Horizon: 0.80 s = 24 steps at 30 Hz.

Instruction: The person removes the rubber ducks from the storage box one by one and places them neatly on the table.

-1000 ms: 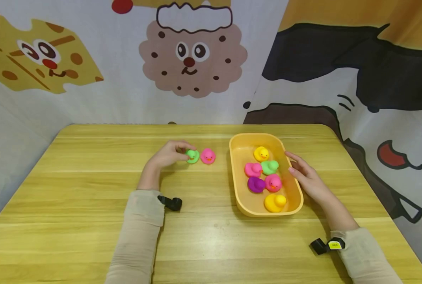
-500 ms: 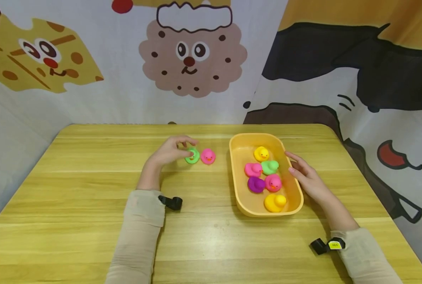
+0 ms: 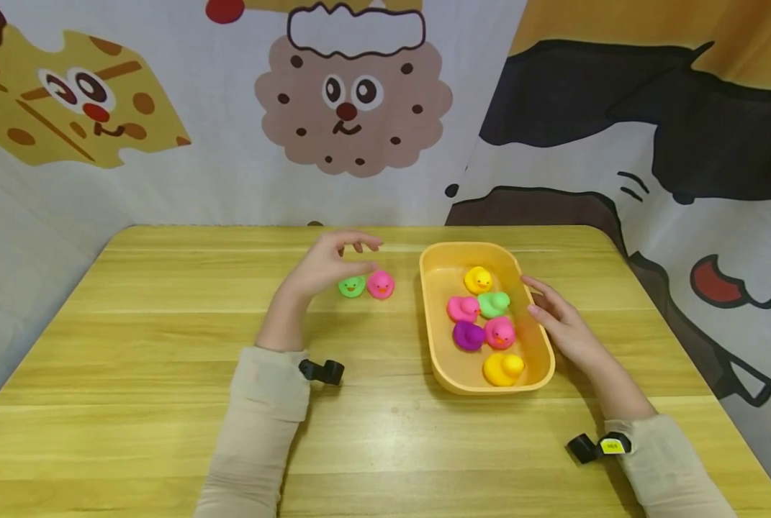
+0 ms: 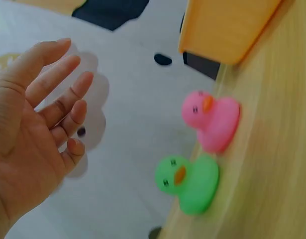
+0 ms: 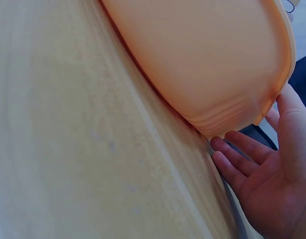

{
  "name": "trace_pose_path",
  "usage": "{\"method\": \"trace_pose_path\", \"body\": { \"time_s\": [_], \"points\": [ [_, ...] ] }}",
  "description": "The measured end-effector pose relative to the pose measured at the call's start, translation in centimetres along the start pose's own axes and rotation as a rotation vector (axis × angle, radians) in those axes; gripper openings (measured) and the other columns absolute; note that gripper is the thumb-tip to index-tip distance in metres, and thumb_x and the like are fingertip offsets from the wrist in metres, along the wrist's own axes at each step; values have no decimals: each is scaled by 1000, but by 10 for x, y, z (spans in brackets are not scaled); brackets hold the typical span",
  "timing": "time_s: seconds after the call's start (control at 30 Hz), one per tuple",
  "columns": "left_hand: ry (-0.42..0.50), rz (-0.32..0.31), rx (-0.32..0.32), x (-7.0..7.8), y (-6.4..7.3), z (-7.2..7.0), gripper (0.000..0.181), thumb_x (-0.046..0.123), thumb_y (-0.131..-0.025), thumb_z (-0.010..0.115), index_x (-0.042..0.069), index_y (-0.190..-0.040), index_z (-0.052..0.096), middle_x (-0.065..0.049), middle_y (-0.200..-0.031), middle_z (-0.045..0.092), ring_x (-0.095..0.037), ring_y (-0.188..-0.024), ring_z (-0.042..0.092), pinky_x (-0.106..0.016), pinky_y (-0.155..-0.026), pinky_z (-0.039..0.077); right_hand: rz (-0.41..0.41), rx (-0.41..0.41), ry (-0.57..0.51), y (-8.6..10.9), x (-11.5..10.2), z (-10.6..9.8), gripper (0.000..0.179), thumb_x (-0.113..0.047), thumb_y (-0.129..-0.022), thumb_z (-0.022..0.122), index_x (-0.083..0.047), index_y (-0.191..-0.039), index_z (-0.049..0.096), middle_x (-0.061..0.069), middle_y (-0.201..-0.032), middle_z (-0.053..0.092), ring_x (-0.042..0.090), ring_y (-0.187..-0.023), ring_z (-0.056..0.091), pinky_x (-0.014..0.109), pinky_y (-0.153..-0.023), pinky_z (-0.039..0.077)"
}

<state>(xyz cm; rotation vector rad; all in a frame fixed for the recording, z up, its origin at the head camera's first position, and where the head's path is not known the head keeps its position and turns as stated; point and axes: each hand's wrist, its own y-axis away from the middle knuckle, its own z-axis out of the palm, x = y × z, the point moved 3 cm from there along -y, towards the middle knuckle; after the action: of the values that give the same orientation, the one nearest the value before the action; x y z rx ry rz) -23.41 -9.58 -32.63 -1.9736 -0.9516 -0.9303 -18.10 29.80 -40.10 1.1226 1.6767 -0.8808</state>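
Over the table's far half hovers my left hand (image 3: 325,267), fingers loosely bent and holding nothing. A green rubber duck (image 3: 351,288) and a pink rubber duck (image 3: 381,285) sit side by side below it, the green one partly covered by the hand. In the left wrist view the palm (image 4: 31,144) is apart from both ducks. My right hand (image 3: 566,329) rests against the right side of a yellow-orange plastic basin (image 3: 434,352). Its thumb is at the rim and its fingers lie along the outer wall, as the right wrist view shows.
Inside the basin are several rubber ducks: yellow ducks (image 3: 503,370), pink ducks (image 3: 463,309), a green duck (image 3: 494,304) and a purple duck (image 3: 468,336). The wooden table (image 3: 132,374) ends at a cartoon-printed curtain (image 3: 217,187).
My left hand has let go of the green duck, risen and moved right toward the pink duck. The green duck stays in place. My right hand has not moved.
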Motion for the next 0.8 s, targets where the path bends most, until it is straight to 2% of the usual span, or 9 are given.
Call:
{"method": "trace_pose_path", "body": {
  "time_s": [0.17,0.27,0.43,0.63,0.8],
  "points": [
    [-11,24,-15,20,-4,13,35,17,-82,76,10,-116,69,-5,-108,66,-22,-98,51,-39,-75,38,1,0,0,0,0,0,51,-18,-104,41,-11,-152,26,34,-137,37,4,-108,55,24,-82,49],
    [-14,38,-28,31,-6,22,35,19,-81,77,10,-115,70,-1,-107,66,-18,-99,51,-39,-81,41,0,2,1,0,0,0,51,-18,-104,41,-11,-151,26,35,-137,37,4,-109,54,24,-82,49],
    [-7,102,-51,46,-9,38,36,18,-78,80,8,-112,70,2,-107,67,-15,-97,53,-34,-83,45,1,5,3,-1,1,0,51,-18,-104,42,-11,-151,26,35,-137,36,3,-109,54,23,-82,49],
    [-82,174,-89,59,-10,59,38,24,-78,81,9,-111,70,6,-101,66,-14,-96,54,-30,-85,42,1,2,5,-1,1,0,51,-18,-104,42,-11,-151,25,36,-137,36,3,-108,54,23,-82,49],
    [-115,166,-126,70,-9,75,38,26,-79,80,11,-112,70,9,-94,63,-11,-95,51,-27,-83,40,3,2,4,-1,1,0,51,-19,-104,42,-11,-152,25,36,-138,36,3,-109,54,23,-82,49]
  ]
}}
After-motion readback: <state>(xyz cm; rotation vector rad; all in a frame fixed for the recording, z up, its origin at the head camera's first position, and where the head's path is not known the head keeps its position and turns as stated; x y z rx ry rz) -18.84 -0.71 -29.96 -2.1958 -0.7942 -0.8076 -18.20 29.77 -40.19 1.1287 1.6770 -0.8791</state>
